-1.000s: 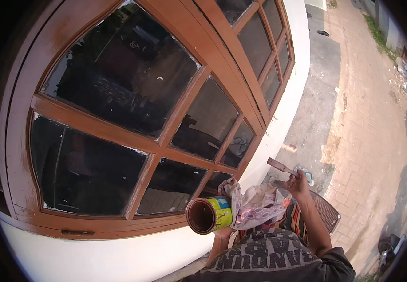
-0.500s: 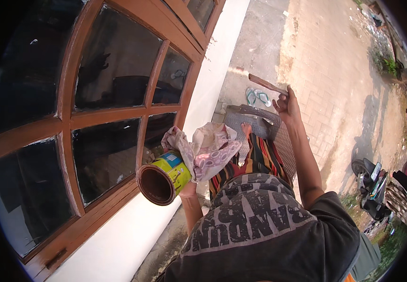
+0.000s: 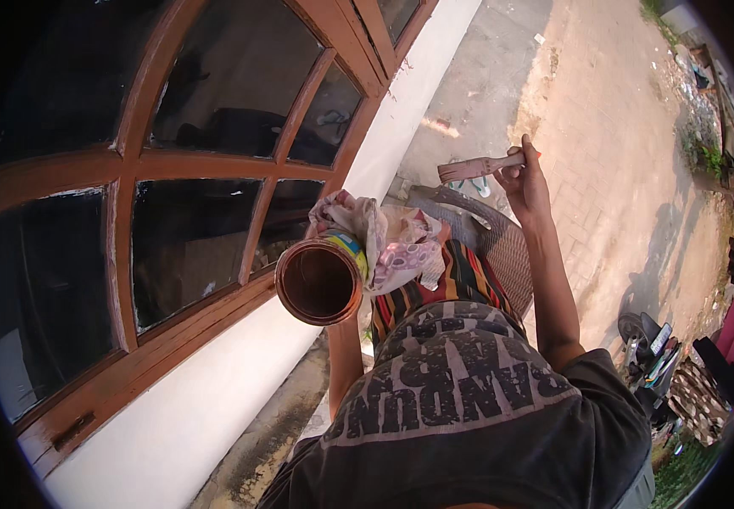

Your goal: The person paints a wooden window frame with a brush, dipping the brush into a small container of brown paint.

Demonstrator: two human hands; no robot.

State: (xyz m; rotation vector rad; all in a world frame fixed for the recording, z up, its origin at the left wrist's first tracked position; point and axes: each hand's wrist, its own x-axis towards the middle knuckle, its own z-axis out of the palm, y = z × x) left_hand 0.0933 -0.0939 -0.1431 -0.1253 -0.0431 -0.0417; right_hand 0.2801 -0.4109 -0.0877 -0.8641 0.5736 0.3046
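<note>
We face a brown wooden-framed window (image 3: 206,165); a crumpled, patterned cloth (image 3: 405,254) touches the cylindrical paint can (image 3: 320,284) hiding our left hand, whose grip we cannot tell; our right hand (image 3: 523,178) pinches the flat paintbrush (image 3: 479,168).

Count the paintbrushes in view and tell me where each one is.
1. The paintbrush is in the right hand, its bristles pointing left, above and right of the open can. Others could be hidden behind the cloth.
</note>
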